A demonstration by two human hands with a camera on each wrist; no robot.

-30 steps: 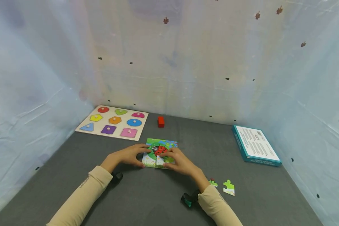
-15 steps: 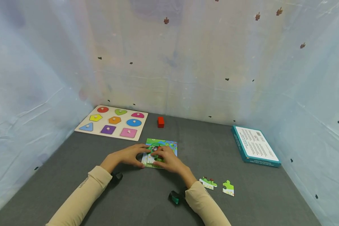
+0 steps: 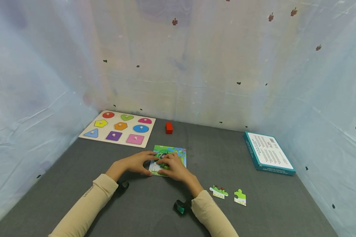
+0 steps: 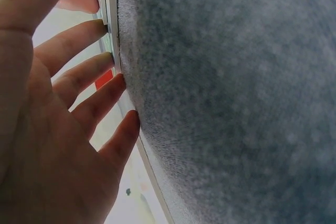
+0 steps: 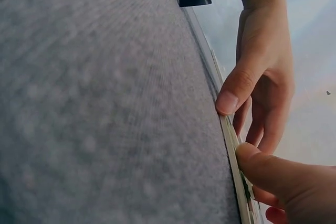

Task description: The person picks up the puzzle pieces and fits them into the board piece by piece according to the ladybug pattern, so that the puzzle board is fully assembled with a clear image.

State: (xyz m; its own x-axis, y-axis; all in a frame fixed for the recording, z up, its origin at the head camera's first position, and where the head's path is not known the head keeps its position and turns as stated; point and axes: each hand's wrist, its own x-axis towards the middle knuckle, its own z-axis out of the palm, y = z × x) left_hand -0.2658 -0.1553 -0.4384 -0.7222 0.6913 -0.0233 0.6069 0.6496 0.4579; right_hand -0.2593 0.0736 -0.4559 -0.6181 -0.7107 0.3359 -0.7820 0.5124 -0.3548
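A square ladybug jigsaw puzzle (image 3: 181, 154) lies on the dark grey table, partly hidden under both hands. My left hand (image 3: 136, 163) holds its left side, thumb at the near corner and index finger on the picture. In the left wrist view, the fingertips line up along the puzzle's edge (image 4: 112, 19). My right hand (image 3: 178, 169) pinches a puzzle piece low on the picture; the hand mostly hides the piece. From the right wrist, its thumb (image 5: 248, 151) sits right at the puzzle's near edge, a short way from the left thumb (image 5: 228, 102).
Two loose puzzle pieces (image 3: 219, 192) lie right of my right forearm. Behind on the left is a wooden shape board (image 3: 124, 130) with knobbed shapes. A red block (image 3: 169, 128) stands behind the puzzle, a teal box (image 3: 270, 153) at the right. Pale sheeting walls the table.
My right hand has moved left over the puzzle with the white-and-green piece and settled low on the picture. Both loose pieces now show fully. My left hand has stayed put.
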